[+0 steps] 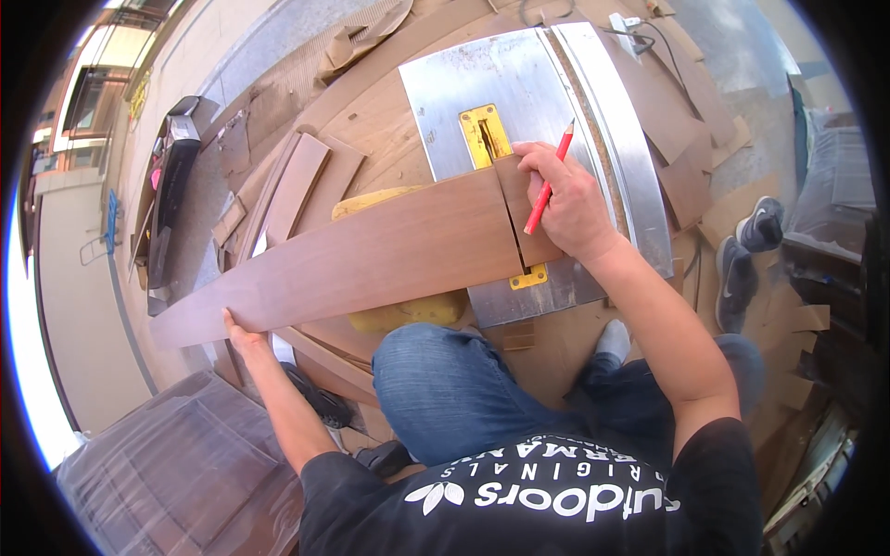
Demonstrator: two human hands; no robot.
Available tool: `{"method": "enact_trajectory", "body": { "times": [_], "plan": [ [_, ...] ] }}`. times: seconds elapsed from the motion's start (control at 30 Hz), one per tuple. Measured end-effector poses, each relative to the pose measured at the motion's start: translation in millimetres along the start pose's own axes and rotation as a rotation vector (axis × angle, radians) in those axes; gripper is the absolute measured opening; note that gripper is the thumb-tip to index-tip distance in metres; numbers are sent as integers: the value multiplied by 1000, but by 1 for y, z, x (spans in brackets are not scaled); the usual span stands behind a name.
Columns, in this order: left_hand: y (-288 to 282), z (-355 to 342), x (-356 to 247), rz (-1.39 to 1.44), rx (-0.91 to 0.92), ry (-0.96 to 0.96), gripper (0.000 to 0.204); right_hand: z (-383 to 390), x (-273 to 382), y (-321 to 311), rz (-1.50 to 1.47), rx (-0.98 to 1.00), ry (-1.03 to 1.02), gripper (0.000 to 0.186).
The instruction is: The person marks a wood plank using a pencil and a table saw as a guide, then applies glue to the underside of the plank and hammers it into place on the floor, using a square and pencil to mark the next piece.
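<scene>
Floor, grey concrete (746,69): overlapping cardboard sheets (374,139) are covering its middle. Along the cardboard's left edge, loose brown boards (298,185) are lying at slightly differing angles. Just beyond that edge, a long black case (176,208) is resting on the floor; its contents are showing too small to identify. At the cardboard's far edge, a torn brown sheet (366,46) is curling upward. Toward the far right corner, a white socket block (623,28) is lying near flat brown panels (681,134). By the right edge, dark shoes (737,283) are sitting close together. Off the near left corner, a plastic-wrapped stack (185,463) is standing; beyond the right edge, a second wrapped stack (839,176) is standing.
</scene>
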State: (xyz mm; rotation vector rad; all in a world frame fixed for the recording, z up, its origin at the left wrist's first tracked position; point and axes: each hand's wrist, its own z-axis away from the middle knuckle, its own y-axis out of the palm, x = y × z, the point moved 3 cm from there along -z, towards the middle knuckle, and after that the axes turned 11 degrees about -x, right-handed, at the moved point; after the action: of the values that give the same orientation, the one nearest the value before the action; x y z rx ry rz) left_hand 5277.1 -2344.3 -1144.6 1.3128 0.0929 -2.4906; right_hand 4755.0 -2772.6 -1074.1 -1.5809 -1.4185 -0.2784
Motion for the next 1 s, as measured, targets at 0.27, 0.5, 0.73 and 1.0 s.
{"method": "enact_trajectory", "body": {
  "times": [0.27, 0.5, 0.73, 1.0],
  "plan": [
    [-5, -22, -8, -14, -7, 59, 60, -5, 2, -4, 51, 18, -56, 17],
    [-12, -31, -38, -63, 52, 101, 63, -49, -80, -82, 420, -41, -55, 37],
    [8, 11, -31, -87, 28, 113, 63, -13, -188, -172, -459, -65, 1071, 44],
    [34, 9, -19, -6, 36, 60, 55, 182, -270, -280, 129, 295, 1372, 35]
  ]
}}
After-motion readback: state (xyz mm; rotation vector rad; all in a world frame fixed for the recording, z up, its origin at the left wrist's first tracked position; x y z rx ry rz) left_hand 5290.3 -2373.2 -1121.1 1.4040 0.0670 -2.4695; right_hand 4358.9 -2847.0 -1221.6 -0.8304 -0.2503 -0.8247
